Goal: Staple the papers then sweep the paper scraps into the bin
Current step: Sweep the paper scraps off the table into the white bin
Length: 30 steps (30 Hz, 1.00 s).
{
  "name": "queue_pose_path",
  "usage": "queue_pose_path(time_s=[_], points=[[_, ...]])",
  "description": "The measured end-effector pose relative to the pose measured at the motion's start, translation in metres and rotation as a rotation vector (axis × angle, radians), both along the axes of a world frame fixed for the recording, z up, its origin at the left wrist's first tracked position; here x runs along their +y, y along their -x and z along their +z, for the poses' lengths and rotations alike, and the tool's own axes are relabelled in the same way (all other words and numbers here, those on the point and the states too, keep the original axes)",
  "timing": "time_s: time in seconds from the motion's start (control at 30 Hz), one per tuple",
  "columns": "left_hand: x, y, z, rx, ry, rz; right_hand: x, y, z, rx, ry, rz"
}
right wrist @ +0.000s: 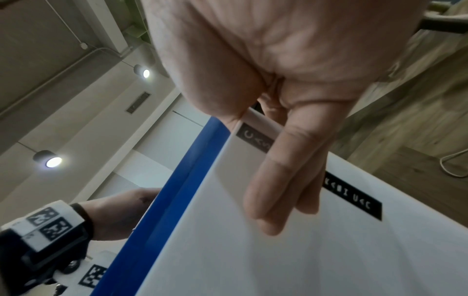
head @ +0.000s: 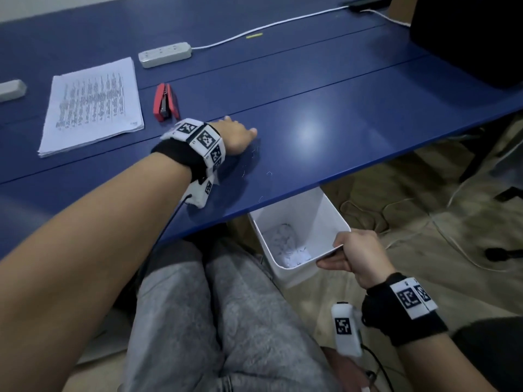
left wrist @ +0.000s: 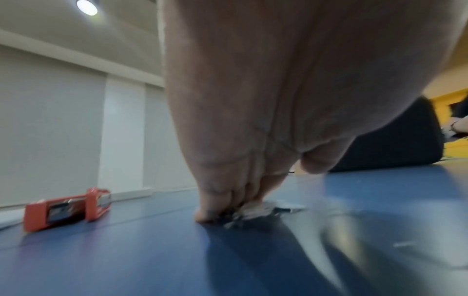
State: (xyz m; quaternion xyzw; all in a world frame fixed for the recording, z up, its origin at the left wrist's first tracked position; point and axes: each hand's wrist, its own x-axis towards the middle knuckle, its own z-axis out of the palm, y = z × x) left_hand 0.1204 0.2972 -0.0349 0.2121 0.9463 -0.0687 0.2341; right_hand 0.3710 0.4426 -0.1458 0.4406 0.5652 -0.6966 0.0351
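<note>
My left hand (head: 240,137) lies on the blue table (head: 353,114) near its front edge, right of the red stapler (head: 165,101). In the left wrist view its straight fingertips (left wrist: 217,208) press on a small heap of paper scraps (left wrist: 255,210). Tiny scraps (head: 268,173) lie between that hand and the edge. My right hand (head: 348,253) grips the rim of a white bin (head: 305,213), held just under the table edge; its fingers (right wrist: 278,190) lie along the outer wall (right wrist: 253,260). Scraps (head: 285,244) sit in the bin's bottom. The printed paper stack (head: 93,106) lies at the left.
A white power strip (head: 164,54) with its cable lies behind the stapler, and a second grey block (head: 11,90) sits at the far left. A black object (head: 467,38) stands at the table's back right. My grey-trousered legs (head: 226,321) are below, with cables on the floor.
</note>
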Motion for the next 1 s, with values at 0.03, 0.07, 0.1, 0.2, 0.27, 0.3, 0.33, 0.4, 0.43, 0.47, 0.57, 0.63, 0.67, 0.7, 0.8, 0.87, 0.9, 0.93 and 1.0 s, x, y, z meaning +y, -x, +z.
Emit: queue_pose_path(time_s=[0.03,0.07,0.1,0.2,0.27,0.3,0.33,0.4,0.43,0.47,0.57,0.63,0.67,0.7,0.8,0.87,0.9,0.93,1.0], points=[[0.000,-0.003,-0.003,-0.009,0.004,-0.037,0.000,0.000,0.000,0.002,0.000,0.001],[-0.001,-0.011,-0.003,-0.015,0.011,-0.057,-0.001,-0.001,0.000,0.006,0.002,0.003],[-0.002,-0.020,-0.004,-0.017,0.001,-0.076,-0.003,-0.002,0.000,0.013,0.007,0.007],[0.002,-0.054,-0.005,-0.065,-0.062,-0.085,-0.007,-0.004,0.000,0.017,0.015,0.013],[0.004,-0.080,-0.007,-0.110,-0.063,-0.085,-0.010,-0.006,-0.001,0.023,0.020,0.016],[0.004,-0.089,-0.008,-0.129,-0.065,-0.100,-0.012,-0.006,-0.001,0.025,0.019,0.017],[0.002,-0.098,-0.007,-0.141,-0.080,-0.116,-0.013,-0.008,-0.001,0.027,0.016,0.016],[-0.003,-0.114,-0.008,-0.155,-0.116,-0.134,-0.015,-0.009,-0.001,0.029,0.018,0.010],[-0.005,-0.123,-0.008,-0.151,-0.137,-0.144,-0.016,-0.010,0.000,0.031,0.020,0.004],[-0.008,-0.132,-0.008,-0.149,-0.155,-0.150,-0.016,-0.011,0.000,0.031,0.023,-0.003],[-0.012,-0.156,-0.008,-0.153,-0.196,-0.154,-0.018,-0.014,-0.002,0.032,0.035,-0.021],[-0.013,-0.174,-0.009,-0.143,-0.212,-0.150,-0.020,-0.014,-0.002,0.023,0.032,-0.021],[-0.013,-0.184,-0.010,-0.138,-0.217,-0.152,-0.021,-0.015,-0.002,0.016,0.031,-0.020],[-0.013,-0.193,-0.012,-0.140,-0.225,-0.163,-0.021,-0.014,-0.001,0.010,0.034,-0.021],[-0.015,-0.215,-0.015,-0.186,-0.273,-0.213,-0.024,-0.012,-0.001,0.010,0.037,-0.023],[-0.013,-0.211,-0.013,-0.131,-0.314,-0.230,-0.025,-0.010,0.000,0.003,0.018,0.003],[-0.009,-0.203,-0.010,-0.073,-0.331,-0.230,-0.025,-0.010,0.000,0.006,0.025,-0.003],[-0.004,-0.192,-0.007,-0.025,-0.342,-0.225,-0.025,-0.010,0.000,0.005,0.037,-0.012],[0.009,-0.167,-0.004,-0.004,-0.336,-0.206,-0.027,-0.011,0.000,0.008,0.039,-0.013]])
